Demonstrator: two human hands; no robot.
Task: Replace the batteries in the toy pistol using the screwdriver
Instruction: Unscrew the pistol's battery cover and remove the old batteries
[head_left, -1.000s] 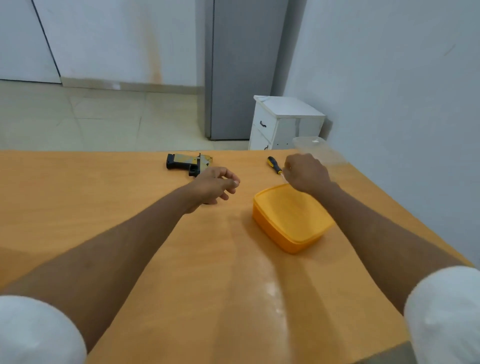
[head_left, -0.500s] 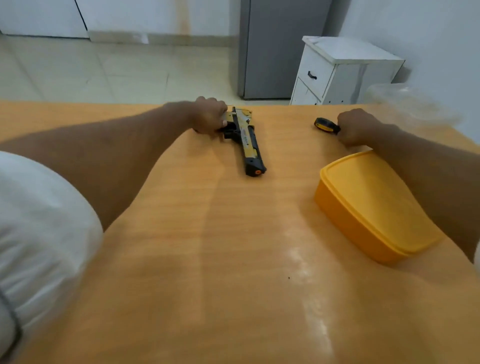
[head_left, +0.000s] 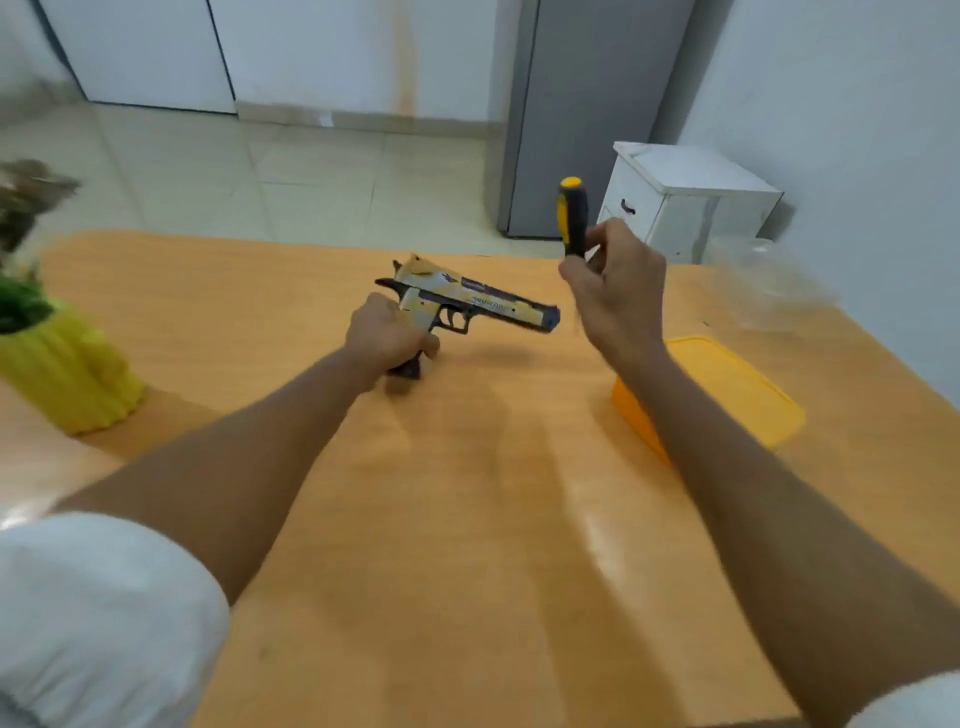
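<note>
My left hand (head_left: 387, 335) grips the handle of the yellow, white and black toy pistol (head_left: 483, 304) and holds it upright over the orange table (head_left: 467, 519), barrel pointing right. My right hand (head_left: 618, 291) holds the black and yellow screwdriver (head_left: 571, 215) in its fingers, handle end pointing up, just right of the barrel's tip. The screwdriver's shaft is hidden behind my hand.
A closed yellow plastic box (head_left: 727, 395) lies on the table under my right forearm. A clear plastic container (head_left: 769, 283) stands at the far right edge. A yellow pot with a green plant (head_left: 62, 369) stands at the left. A white cabinet (head_left: 685, 202) stands beyond the table.
My left hand has lifted the pistol off the table by its handle and turned the barrel to the right. My right hand has picked up the screwdriver and raised it.
</note>
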